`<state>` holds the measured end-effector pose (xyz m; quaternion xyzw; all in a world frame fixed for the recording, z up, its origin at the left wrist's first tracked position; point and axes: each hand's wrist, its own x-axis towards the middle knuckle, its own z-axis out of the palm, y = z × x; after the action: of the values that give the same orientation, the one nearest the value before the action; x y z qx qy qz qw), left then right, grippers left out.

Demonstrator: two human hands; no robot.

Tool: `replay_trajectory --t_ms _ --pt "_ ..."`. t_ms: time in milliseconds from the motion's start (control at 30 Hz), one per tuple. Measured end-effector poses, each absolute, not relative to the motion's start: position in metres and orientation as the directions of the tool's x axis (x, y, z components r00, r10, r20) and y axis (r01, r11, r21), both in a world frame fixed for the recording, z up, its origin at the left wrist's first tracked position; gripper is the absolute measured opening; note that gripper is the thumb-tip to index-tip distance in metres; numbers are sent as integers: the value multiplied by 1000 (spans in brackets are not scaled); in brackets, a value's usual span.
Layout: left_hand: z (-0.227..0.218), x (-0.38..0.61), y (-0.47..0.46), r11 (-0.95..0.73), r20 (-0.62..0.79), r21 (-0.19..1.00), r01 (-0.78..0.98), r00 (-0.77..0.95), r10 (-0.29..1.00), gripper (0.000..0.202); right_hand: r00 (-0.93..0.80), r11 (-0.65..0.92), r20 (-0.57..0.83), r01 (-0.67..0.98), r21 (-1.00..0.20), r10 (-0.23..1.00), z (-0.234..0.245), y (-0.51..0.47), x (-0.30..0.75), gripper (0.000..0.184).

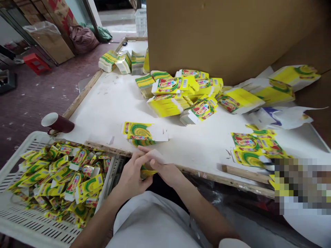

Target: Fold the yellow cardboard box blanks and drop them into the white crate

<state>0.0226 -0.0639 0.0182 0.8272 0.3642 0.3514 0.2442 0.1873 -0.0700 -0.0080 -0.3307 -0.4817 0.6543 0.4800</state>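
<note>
My left hand (134, 175) and my right hand (169, 175) meet at the table's front edge, close to my body. Between them is a small yellow carton (148, 173), its white flap pointing up near my fingers. Both hands are closed around it; much of the carton is hidden behind the fingers. Just beyond them, a few flat yellow-and-green cartons (141, 131) lie on the white tabletop (108, 103). Left of my left arm, a white plastic crate (38, 224) holds many folded cartons (64, 172).
A dark red mug (60, 123) lies tipped at the table's left edge. Stacks of flat cartons (168, 103) sit before a large cardboard box (219, 41). More flat cartons (250, 146) lie at right beside another person, partly blurred. A red stool (36, 63) stands on the floor.
</note>
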Motion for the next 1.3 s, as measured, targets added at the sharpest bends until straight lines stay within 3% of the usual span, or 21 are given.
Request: replay_trajectory --t_ms 100,167,233,300,400,500,667,767,1033,1167,1233,1300 --pt "20 18 -64 -521 295 745 416 494 818 57 -278 167 174 -49 -985 945 -7 -78 185 84" --pt "20 16 -64 -489 243 760 428 511 824 59 -323 319 264 130 -939 909 -5 -84 185 75" --pt "19 16 -65 -478 243 744 468 477 845 70 -345 404 314 232 -885 885 -2 -88 187 64" --pt "17 16 -67 -464 267 705 537 405 875 81 -264 410 341 274 -870 902 0 -87 191 65" --pt "18 13 -70 -447 305 652 613 328 894 71 -139 391 366 295 -872 920 2 -82 199 68" --pt "22 3 -67 -450 336 661 601 299 893 57 -264 469 398 321 -823 879 4 -78 204 72" --pt "34 -12 -53 -459 283 672 581 372 884 59 -405 514 376 322 -795 834 12 -73 219 44" --pt "40 -12 -49 -466 252 690 554 419 872 56 -447 513 358 296 -806 820 16 -70 227 36" --pt "37 -8 -50 -508 300 636 580 421 856 54 -219 442 392 275 -854 894 9 -70 208 25" --pt "27 -13 -56 -360 250 831 424 294 923 74 -120 399 381 232 -887 917 10 -72 201 45" --pt "22 -11 -60 -240 175 916 321 219 960 71 -77 365 356 190 -912 931 9 -74 197 51" --pt "20 -10 -64 -192 140 930 313 180 974 60 -64 337 331 159 -928 941 8 -75 191 44"
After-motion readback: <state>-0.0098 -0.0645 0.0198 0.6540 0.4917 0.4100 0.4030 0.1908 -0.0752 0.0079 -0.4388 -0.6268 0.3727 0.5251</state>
